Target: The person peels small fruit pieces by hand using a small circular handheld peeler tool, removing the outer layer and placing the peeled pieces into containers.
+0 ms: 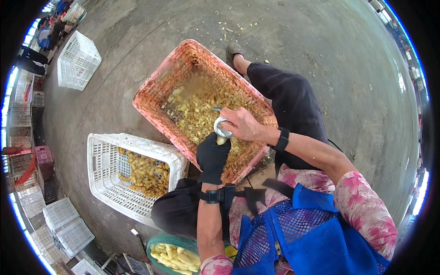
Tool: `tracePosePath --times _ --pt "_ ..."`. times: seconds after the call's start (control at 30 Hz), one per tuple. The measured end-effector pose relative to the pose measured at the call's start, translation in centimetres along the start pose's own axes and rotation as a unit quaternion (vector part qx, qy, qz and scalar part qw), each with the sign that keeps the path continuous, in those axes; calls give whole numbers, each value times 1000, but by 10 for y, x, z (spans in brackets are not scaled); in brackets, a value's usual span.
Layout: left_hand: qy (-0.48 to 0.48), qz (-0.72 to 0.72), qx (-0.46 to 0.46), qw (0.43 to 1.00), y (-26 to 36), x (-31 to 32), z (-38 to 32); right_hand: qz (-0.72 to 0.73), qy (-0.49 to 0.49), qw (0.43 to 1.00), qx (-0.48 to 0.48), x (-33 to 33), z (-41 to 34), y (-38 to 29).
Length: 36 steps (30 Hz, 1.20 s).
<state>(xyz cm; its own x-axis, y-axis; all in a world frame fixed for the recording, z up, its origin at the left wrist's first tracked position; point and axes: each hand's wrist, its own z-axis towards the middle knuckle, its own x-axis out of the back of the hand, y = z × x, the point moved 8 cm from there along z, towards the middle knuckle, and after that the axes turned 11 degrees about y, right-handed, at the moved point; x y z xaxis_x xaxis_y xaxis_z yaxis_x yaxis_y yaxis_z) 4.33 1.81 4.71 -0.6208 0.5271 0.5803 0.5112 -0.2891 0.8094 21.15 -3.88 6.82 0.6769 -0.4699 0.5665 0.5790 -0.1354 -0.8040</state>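
Note:
My left hand point(213, 156), in a black glove, grips a pale piece of peeled root point(221, 140) that looks like ginger; most of it is hidden by the fingers. My bare right hand point(244, 124) holds a round, ring-shaped metal tool point(222, 126) right against that piece. A thin blue-grey tip point(216, 109) sticks out beyond the right fingers; what it belongs to is unclear. Both hands are above a stained pink plastic crate point(156, 118), whose bottom is covered with yellowish peelings point(194, 118).
Left of my knee, a white crate point(103, 187) holds brownish-yellow unpeeled roots point(147, 173). A green basket point(153, 239) of pale peeled pieces point(175, 256) stands by my left thigh. Another white crate point(79, 62) stands farther off. Stacked crates point(68, 227) line the left side; people point(44, 37) sit beyond.

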Motion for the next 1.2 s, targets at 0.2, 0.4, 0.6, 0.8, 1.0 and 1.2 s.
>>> tracePosePath --times 0.2,0.4,0.6,0.8,1.0,1.2 --pt "39 36 -75 996 10 -2 5 -46 99 994 15 73 34 60" --pt "-2 35 -37 999 0 4 -1 18 0 998 65 14 20 -1" --pt "7 26 -94 995 16 -4 1 -69 108 991 -28 46 23 73" --pt "-3 65 -123 990 30 -14 -8 228 140 931 -250 -31 -5 69" --pt "-156 -128 56 978 31 -28 -16 281 183 891 -306 -34 -17 104" --pt "-251 -508 318 760 17 -45 -35 431 125 843 -295 -28 6 44"
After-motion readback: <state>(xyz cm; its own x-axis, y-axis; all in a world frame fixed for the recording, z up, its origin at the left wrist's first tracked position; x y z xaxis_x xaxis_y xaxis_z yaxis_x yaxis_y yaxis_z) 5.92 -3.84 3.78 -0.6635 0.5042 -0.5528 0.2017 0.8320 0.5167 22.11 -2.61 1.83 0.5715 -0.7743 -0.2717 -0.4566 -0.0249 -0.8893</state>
